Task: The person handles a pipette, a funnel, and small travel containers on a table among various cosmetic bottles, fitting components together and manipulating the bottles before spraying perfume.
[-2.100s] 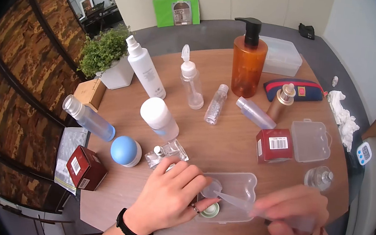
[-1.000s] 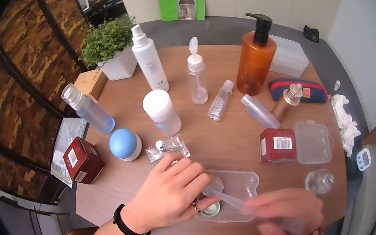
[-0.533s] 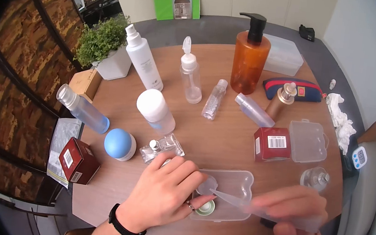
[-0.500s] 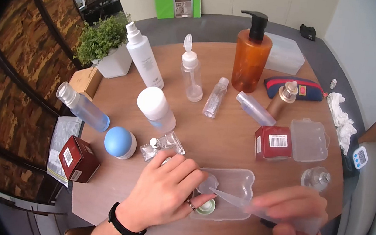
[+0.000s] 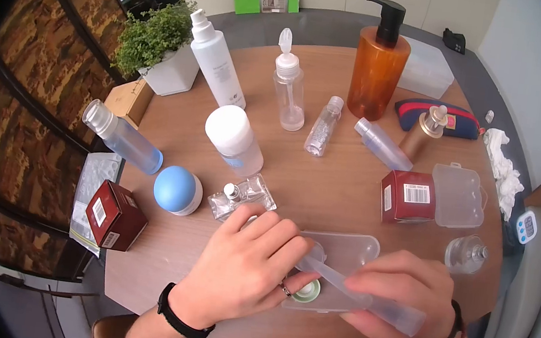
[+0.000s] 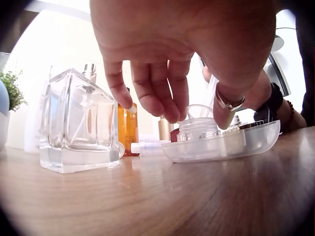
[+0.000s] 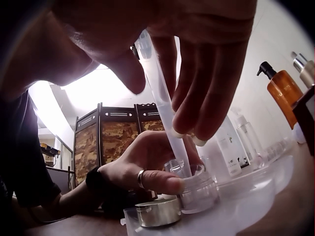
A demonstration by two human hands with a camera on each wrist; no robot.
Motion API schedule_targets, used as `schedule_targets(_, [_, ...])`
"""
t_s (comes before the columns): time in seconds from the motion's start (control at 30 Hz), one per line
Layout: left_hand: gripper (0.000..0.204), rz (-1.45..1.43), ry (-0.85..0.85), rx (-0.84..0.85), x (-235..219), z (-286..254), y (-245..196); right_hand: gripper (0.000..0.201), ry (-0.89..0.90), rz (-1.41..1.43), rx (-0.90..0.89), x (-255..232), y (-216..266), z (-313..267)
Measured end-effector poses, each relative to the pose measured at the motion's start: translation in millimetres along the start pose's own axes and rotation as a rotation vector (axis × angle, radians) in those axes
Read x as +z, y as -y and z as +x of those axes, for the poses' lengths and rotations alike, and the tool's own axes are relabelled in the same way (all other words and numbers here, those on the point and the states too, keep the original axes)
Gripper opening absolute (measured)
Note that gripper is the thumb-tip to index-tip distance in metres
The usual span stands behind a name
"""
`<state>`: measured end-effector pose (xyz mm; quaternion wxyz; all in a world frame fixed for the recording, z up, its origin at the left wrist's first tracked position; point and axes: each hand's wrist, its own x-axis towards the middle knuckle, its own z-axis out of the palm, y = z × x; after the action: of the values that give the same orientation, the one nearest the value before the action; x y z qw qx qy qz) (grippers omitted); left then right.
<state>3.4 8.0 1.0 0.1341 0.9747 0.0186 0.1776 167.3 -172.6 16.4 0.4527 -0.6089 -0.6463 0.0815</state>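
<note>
two hands at one jar [image 7: 196, 184] | jar in clear tray [image 5: 361, 246], tabletop's [image 5: 321, 195] near edge | left hand [image 5: 241, 270] pinches jar | right hand [image 5: 403, 300] grips pipette [image 5: 363, 293], tip in jar | lid [image 7: 158, 211] beside jar | perfume bottle [image 5: 242, 197] behind

- Left hand [image 5: 241, 273]: I see it palm-down, fingers fanned forward and bent at the knuckles, fingertips [image 6: 170, 110] pointing down, thumb tucked in toward the right. A ring sits on one finger, a black band on the wrist.
- Right hand [image 5: 404, 293]: I see it reaching in from the right, back upward, fingers [image 7: 197, 98] and thumb curled in a pinch. A dark beaded band circles the wrist.
- Spacing: both hands close together, fingertips nearly meeting.
</note>
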Motion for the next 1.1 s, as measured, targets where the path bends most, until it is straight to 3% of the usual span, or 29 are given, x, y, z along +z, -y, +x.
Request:
schedule_targets(0.1, [0.034,0.004,-0.021,0.017,0.7,1.1,0.2,0.036,-0.004,-0.053,-0.04,0.2,-4.9,-1.7])
schedule_targets(0.17, [0.034,0.007,-0.013,0.016,-0.4,1.9,0.6,0.034,-0.091,0.039,-0.071,-2.4,-7.4,-9.2])
schedule_targets(0.2, [0.034,0.01,-0.022,0.019,-0.1,1.5,0.5,0.023,-0.144,0.126,-0.019,-3.2,-1.5,-12.4])
schedule_targets(0.23, [0.034,-0.01,-0.017,-0.017,0.1,0.3,0.9,0.023,-0.109,0.143,-0.003,-0.7,2.5,-14.1])
schedule_targets(0.3, [0.036,0.013,-0.001,0.015,0.5,-0.7,5.7,0.033,-0.409,0.253,0.102,7.6,8.3,-15.3])
schedule_targets(0.33, [0.036,0.013,-0.014,0.024,0.7,0.1,5.6,0.037,-0.42,0.12,0.144,7.6,12.1,-18.4])
schedule_targets(0.37, [0.036,-0.007,-0.005,-0.006,3.5,-0.6,6.1,0.037,-0.39,0.131,0.166,14.6,11.5,-19.0])
schedule_targets(0.43, [0.035,0.01,-0.115,0.055,10.8,-1.4,7.2,0.036,-0.322,-0.104,0.167,28.0,10.3,-15.8])
schedule_targets(0.47, [0.034,0.0,-0.138,0.066,14.1,-1.2,8.2,0.032,0.0,-0.127,0.251,9.0,16.1,-9.3])
schedule_targets(0.5, [0.034,-0.008,-0.136,0.062,15.8,-1.1,8.5,0.032,0.006,-0.128,0.258,6.0,9.6,-11.4])
schedule_targets(0.57, [0.034,0.008,-0.138,0.069,16.9,-2.0,9.0,0.03,-0.043,0.033,-0.032,0.0,-2.5,-17.7])
schedule_targets(0.6, [0.034,0.005,-0.137,0.064,17.3,-2.8,9.9,0.025,0.087,0.162,0.031,-14.6,-3.7,-15.6])
schedule_targets(0.63, [0.035,0.017,-0.14,0.079,17.4,-2.7,11.1,0.025,0.089,0.164,0.033,-15.3,-3.8,-19.6])
schedule_targets(0.7, [0.035,0.03,-0.139,0.104,16.2,-1.3,11.6,0.012,-0.181,0.049,0.071,-13.3,-2.3,-24.1])
schedule_targets(0.73, [0.035,0.026,-0.136,0.095,14.9,-0.9,10.1,0.02,-0.069,-0.005,-0.106,-20.7,-9.9,-19.5])
schedule_targets(0.77, [0.035,0.017,-0.132,0.083,16.1,-1.3,9.1,0.02,-0.071,-0.006,-0.096,-20.0,-5.6,-22.5])
schedule_targets(0.83, [0.035,-0.017,-0.184,0.123,22.3,-1.6,8.7,0.021,-0.219,-0.075,0.109,-17.4,5.5,-32.1])
schedule_targets(0.87, [0.036,-0.037,-0.245,0.167,24.4,0.4,8.8,0.017,-0.265,0.131,0.151,-19.6,4.8,-35.6])
schedule_targets(0.9, [0.036,-0.04,-0.244,0.178,28.2,2.7,7.7,0.017,-0.274,0.124,0.153,-23.6,-0.5,-39.3])
schedule_targets(0.97, [0.035,-0.093,-0.397,0.22,35.9,5.9,3.7,0.018,-0.31,0.273,-0.016,-30.2,-13.9,-44.0])
schedule_targets(1.0, [0.035,-0.094,-0.394,0.233,32.8,6.7,3.3,0.018,-0.323,0.267,-0.017,-31.7,-11.1,-38.4])
schedule_targets(1.03, [0.037,-0.087,-0.327,0.194,27.3,6.5,3.1,0.023,-0.223,0.263,-0.077,-34.4,-4.8,-29.3])
schedule_targets(1.07, [0.039,-0.077,-0.262,0.154,22.1,6.2,3.2,0.044,-0.121,0.258,-0.139,-37.1,-2.5,-23.2])
schedule_targets(1.1, [0.039,-0.075,-0.261,0.164,17.9,5.9,3.8,0.044,-0.13,0.252,-0.141,-38.9,-7.6,-23.1])
